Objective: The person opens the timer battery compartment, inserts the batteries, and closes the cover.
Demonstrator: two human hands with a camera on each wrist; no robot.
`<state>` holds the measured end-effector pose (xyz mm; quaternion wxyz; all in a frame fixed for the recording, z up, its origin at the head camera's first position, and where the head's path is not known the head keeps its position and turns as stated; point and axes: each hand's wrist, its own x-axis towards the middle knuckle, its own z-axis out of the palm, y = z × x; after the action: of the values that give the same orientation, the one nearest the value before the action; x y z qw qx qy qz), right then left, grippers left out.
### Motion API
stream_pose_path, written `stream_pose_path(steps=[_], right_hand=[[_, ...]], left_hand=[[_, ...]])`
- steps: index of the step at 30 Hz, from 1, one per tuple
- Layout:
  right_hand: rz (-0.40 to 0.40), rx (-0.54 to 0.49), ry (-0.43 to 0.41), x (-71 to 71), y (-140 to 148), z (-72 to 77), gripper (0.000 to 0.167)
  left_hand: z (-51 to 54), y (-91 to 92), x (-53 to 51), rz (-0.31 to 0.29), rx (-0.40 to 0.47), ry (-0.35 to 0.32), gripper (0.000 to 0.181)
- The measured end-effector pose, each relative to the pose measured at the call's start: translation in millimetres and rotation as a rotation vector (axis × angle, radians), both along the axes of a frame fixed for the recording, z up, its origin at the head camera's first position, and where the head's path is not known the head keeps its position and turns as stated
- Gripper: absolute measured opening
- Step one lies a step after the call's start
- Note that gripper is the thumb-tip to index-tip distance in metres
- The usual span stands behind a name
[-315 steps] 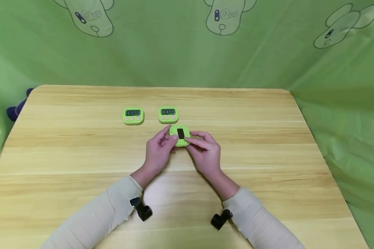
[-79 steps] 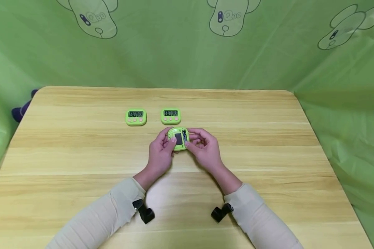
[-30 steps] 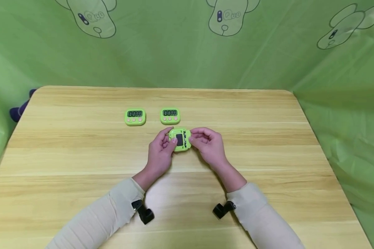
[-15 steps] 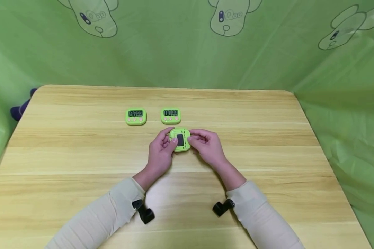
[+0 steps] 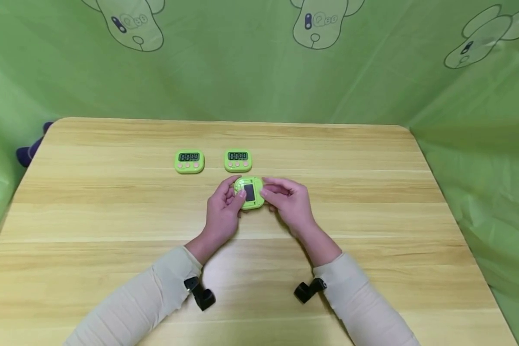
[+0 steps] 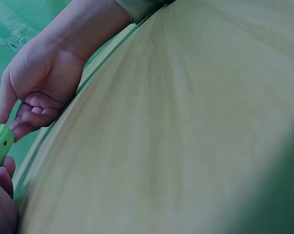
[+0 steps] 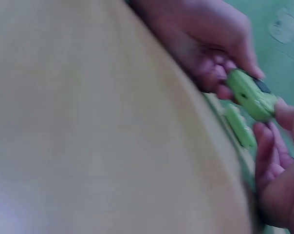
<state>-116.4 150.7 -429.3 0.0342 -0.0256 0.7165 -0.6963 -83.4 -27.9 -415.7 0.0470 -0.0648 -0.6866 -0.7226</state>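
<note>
Held between both hands just above the table is a lime-green digital timer [image 5: 250, 193], its back with a dark rectangular patch turned up. My left hand [image 5: 222, 211] grips its left side, thumb on the back. On the right edge my right hand [image 5: 290, 206] pinches the green battery cover [image 5: 260, 183] with thumb and fingers; the cover lies over the compartment, and no battery shows. In the right wrist view the timer's rounded edge [image 7: 251, 95] appears between the two hands. Its display faces down, out of sight.
Two matching green timers, a left one [image 5: 189, 161] and a right one [image 5: 238, 160], lie face up beyond the hands, showing zeros. A green curtain [image 5: 259, 86] hangs behind the wooden table [image 5: 350, 168]. A purple object [image 5: 28, 153] sticks out past the far-left corner.
At 2.6 s ago the battery compartment was uncovered with a battery visible. My right hand has since brought the cover in from the right and slid it left over the compartment.
</note>
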Motion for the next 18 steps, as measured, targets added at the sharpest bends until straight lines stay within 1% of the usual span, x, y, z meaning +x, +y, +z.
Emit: stream_pose_path(steps=[1,3,5,7,11,15,16,18], right_hand=[[0.022,-0.017,-0.066,-1.8,2,1.8,0.033],[0.071,-0.029,-0.170,-5.6,6,5.7,0.035],[0.115,-0.016,-0.238,-9.1,9,8.0,0.033],[0.140,0.004,-0.268,-11.4,10,9.2,0.030],[0.129,0.015,-0.280,-12.5,10,10.7,0.026],[0.112,0.017,-0.249,-9.5,10,8.3,0.024],[0.121,0.026,-0.233,-8.2,10,7.5,0.024],[0.168,0.040,-0.202,-5.6,11,5.8,0.025]], left_hand=[[0.0,0.0,0.0,-0.004,0.000,-0.002,0.037],[1.1,0.0,0.6,-0.010,-0.007,0.000,0.037],[2.7,-0.1,1.6,-0.012,-0.023,0.010,0.036],[4.7,-0.1,2.4,-0.016,-0.039,0.020,0.036],[8.0,0.4,2.7,-0.030,-0.065,0.034,0.035],[-13.4,3.3,-4.3,-0.028,-0.061,0.028,0.037],[-19.3,4.1,-5.8,-0.025,-0.063,0.033,0.038],[-31.9,6.1,-9.0,-0.015,-0.059,0.056,0.038]])
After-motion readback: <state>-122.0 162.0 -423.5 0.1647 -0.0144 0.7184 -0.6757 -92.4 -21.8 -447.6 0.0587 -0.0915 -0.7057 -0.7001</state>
